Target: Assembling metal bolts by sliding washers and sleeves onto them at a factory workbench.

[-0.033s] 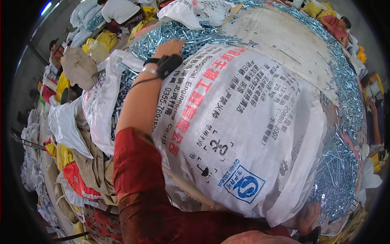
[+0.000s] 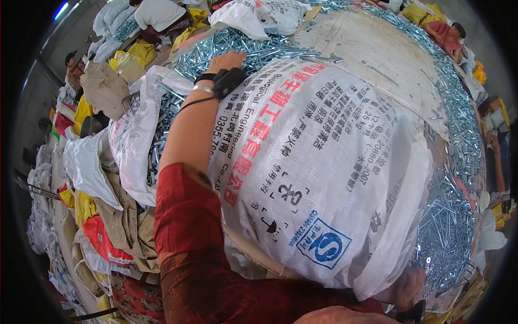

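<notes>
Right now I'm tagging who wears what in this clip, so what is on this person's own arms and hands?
The left arm has a dark red patterned sleeve pushed up above the elbow. Its wrist carries a black band with a boxy black unit and a thin silver bangle. The right hand shows only a black wrist strap.

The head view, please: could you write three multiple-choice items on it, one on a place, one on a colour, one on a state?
1. Where is the left hand?
A. at the far top edge of the big white woven sack
B. on the floor
C. in a pocket

2. What colour is the sleeve on that arm?
A. green
B. red
C. white

3. How does the sack look?
A. empty and flat
B. bulging full
C. torn in half

Answers: 1 A, the hand rests there beside the heap of metal bolts; 2 B, the fabric is red; 3 B, its surface is rounded and taut.
</notes>
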`<state>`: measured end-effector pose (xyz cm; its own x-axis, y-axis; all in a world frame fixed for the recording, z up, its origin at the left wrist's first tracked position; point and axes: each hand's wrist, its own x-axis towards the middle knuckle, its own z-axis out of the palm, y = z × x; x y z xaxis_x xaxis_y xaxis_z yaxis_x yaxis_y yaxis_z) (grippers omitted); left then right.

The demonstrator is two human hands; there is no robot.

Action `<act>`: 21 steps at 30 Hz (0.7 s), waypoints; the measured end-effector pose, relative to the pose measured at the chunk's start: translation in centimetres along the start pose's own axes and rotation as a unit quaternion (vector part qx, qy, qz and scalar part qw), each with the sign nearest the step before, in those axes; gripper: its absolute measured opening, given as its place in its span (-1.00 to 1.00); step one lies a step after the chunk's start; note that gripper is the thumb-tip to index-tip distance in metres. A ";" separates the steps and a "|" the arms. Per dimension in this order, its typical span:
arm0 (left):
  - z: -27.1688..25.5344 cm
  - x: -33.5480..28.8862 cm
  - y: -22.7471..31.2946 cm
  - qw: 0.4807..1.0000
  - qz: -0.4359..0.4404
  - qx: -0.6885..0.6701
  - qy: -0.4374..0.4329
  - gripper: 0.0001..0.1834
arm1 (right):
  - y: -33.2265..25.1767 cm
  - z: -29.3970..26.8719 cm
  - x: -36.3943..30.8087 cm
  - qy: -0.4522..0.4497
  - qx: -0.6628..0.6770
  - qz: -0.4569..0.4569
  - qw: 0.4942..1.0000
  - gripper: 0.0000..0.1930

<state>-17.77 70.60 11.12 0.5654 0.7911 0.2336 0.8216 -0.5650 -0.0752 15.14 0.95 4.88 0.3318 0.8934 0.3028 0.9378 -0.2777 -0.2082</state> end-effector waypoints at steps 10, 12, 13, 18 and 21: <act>-0.4 -1.9 1.6 0.996 -0.077 0.034 -0.021 -0.41 | -0.1 -0.2 0.3 -0.005 -0.007 -0.015 1.000 -0.81; -0.3 -1.2 1.4 0.995 -0.095 0.016 -0.038 -0.43 | -0.2 -0.4 0.0 -0.011 0.005 -0.013 1.000 -0.80; -0.6 0.0 1.6 0.990 -0.115 0.003 -0.085 -0.44 | 0.2 -0.3 0.1 -0.008 0.012 -0.010 1.000 -0.80; 0.3 -3.5 2.3 0.993 -0.110 0.005 0.046 -0.46 | 0.0 0.2 0.8 -0.019 0.007 -0.006 1.000 -0.83; -1.4 -4.3 3.2 0.989 -0.122 0.018 0.081 -0.43 | -0.6 -0.2 0.9 -0.015 0.002 0.008 1.000 -0.85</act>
<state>-17.63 65.06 11.27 0.3340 0.8530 0.4010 0.9356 -0.3516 -0.0315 14.88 1.84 5.42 0.3438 0.8990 0.2713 0.9318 -0.2908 -0.2172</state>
